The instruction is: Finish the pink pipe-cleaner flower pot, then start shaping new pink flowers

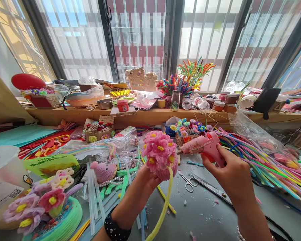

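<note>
My left hand [144, 182] is closed round the underside of a pink pipe-cleaner flower ball [160, 150] with yellow flower centres, held up over the grey table. A yellow pipe cleaner [168, 197] curves down from the ball towards me. On the right, my right hand [227, 167] grips the handle of a pink glue gun [208, 147]. Its nozzle points left, close to the ball's right side; whether it touches I cannot tell. My left palm and most of those fingers are hidden behind the ball.
Small scissors [188, 182] and large shears [210, 187] lie below the glue gun. Clear glue sticks [92, 197] and a purple crocheted toy [104, 172] are left. A green pot with fuzzy flowers [62, 221] stands front left. Many pipe cleaners [263, 160] spread across the right.
</note>
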A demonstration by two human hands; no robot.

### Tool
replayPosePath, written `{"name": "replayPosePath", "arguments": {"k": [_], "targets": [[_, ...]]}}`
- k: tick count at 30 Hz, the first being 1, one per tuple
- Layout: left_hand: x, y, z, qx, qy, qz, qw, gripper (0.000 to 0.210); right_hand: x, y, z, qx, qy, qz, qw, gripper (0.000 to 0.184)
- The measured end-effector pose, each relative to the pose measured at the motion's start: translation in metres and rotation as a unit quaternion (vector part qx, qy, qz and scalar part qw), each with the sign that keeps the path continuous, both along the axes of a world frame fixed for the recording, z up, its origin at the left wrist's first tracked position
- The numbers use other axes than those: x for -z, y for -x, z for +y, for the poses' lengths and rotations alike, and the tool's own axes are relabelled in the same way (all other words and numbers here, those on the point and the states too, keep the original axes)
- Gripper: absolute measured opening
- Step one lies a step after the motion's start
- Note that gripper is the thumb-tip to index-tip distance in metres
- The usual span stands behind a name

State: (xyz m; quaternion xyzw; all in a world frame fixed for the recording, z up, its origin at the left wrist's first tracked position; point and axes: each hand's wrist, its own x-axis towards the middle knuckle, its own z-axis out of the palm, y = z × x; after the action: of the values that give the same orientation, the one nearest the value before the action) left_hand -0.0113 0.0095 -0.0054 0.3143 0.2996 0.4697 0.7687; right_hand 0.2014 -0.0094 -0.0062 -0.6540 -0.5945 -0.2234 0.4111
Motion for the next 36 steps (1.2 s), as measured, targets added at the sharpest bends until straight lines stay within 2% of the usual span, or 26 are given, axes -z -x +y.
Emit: {"name": "replayPosePath", "arguments": {"k": [4,10,16,25,36], "targets": [[0.006,0.000,0.001,0.015,-0.008,-0.003,1.000,0.023,0.001,0.000,0.000,-0.030,-0.019,-0.044,0.998,0.038],[0.010,0.000,0.002,0.017,-0.013,0.002,1.000,0.030,-0.001,0.005,0.000,-0.066,-0.012,-0.061,0.996,0.023],[0.013,0.000,0.004,0.015,-0.007,0.001,1.000,0.025,0.001,-0.001,0.001,-0.081,-0.026,-0.106,0.991,0.019],[0.010,0.000,0.002,0.039,-0.051,0.003,0.998,0.020,0.002,0.001,0.002,-0.080,-0.029,-0.100,0.991,0.023],[0.013,0.001,0.001,0.038,-0.056,0.007,0.998,0.023,0.000,0.001,-0.001,-0.080,-0.032,-0.086,0.993,0.027]]}}
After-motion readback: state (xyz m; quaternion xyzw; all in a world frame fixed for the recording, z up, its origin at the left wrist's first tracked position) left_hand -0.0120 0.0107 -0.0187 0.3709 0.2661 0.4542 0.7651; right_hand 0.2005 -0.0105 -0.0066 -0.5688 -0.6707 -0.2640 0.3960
